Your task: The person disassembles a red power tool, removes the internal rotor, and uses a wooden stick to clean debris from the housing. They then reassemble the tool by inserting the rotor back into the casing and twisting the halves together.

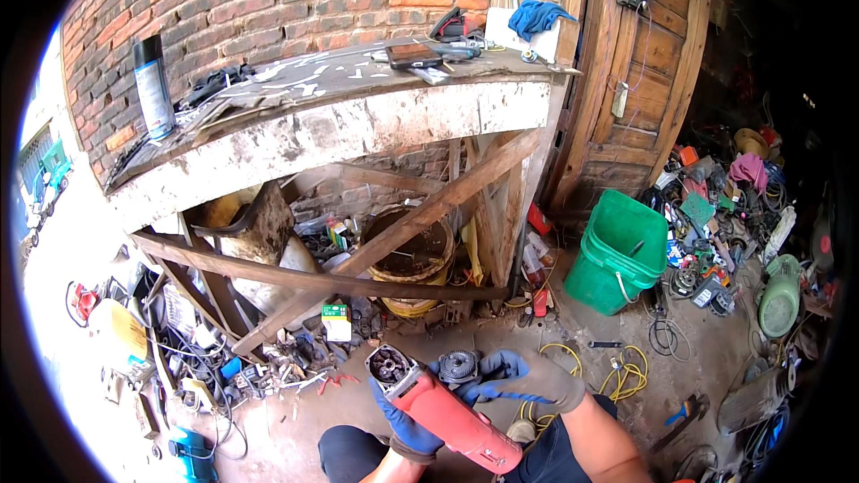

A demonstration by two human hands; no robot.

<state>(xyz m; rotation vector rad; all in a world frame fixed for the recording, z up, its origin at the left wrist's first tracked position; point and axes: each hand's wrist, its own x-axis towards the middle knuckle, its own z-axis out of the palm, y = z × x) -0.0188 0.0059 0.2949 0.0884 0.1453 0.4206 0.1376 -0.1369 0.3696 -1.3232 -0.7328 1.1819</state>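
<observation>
Work gloves (537, 379) — blue and grey, dark trousers (351, 453), bare forearms (610, 444)

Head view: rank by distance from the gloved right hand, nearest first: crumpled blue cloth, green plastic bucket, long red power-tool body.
From the gloved right hand:
1. Long red power-tool body: just to its left, held by the gloved left hand.
2. Green plastic bucket: on the floor, ahead and right.
3. Crumpled blue cloth: farthest ahead, on the worktable's right end.
</observation>
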